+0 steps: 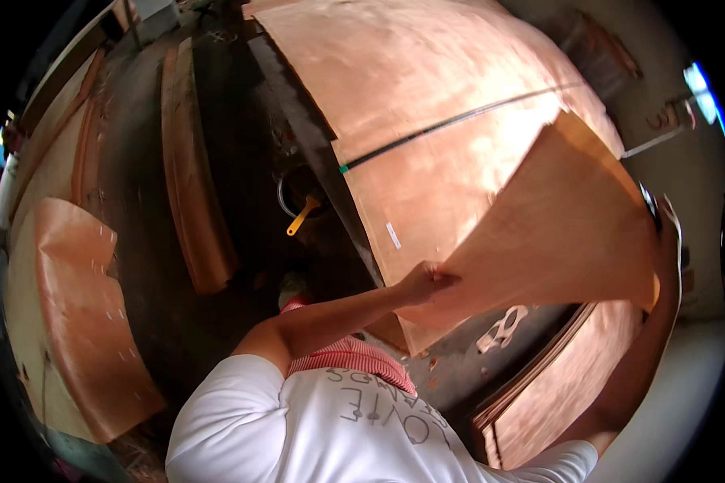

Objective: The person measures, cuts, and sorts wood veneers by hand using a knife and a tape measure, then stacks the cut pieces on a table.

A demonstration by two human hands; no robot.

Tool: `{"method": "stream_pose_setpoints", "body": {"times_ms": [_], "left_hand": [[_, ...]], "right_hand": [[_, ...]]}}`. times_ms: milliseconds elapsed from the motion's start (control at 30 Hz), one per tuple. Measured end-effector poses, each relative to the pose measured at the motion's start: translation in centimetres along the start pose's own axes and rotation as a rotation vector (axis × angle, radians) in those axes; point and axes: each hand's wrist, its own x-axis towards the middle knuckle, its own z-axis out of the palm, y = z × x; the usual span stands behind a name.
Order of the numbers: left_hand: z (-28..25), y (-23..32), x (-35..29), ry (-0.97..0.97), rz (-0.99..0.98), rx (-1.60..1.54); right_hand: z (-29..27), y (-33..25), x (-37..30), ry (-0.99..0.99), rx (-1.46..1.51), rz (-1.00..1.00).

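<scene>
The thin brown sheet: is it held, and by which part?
The left hand holds the sheet by its left edge; the right hand is at its right edge, grip unclear.

Glare whitens the large sheet (427, 72) while the floor (246, 185) lies dim.

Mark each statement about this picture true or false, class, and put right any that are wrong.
1. The left hand holds an edge of a thin brown sheet. True.
2. That brown sheet is rolled into a tube. False: it is spread open, gently curved.
3. A dark strip lies across the large sheet. True.
4. The tool handle is blue. False: it is yellow.
5. The right hand is at the brown sheet's right side. True.
</scene>
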Motion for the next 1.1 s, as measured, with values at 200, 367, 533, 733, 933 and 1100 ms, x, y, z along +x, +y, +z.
{"method": "stream_pose_setpoints", "body": {"times_ms": [200,367,533,733,933,1100], "left_hand": [[-13.4,9.7,5.8,0.325,0.121,-0.164],[-29.0,13.3,9.5,0.468,0.138,-0.297],[-45.9,7.6,9.5,0.875,0.023,-0.495],[-54.3,0.2,6.9,0.976,-0.106,-0.673],[-55.2,0.5,4.1,1.077,-0.249,-0.728],[-54.8,-1.4,3.6,1.131,-0.250,-0.694]], "right_hand": [[4.0,-14.9,27.0,0.265,-0.015,-0.299],[12.2,-30.0,44.6,0.425,-0.173,-0.339],[28.8,-45.4,50.5,-0.153,0.399,-0.013],[52.8,-53.4,41.2,-0.609,0.991,0.131],[57.2,-61.7,41.6,-0.707,1.154,0.078],[60.6,-67.0,45.9,-0.691,1.047,0.111]]}}
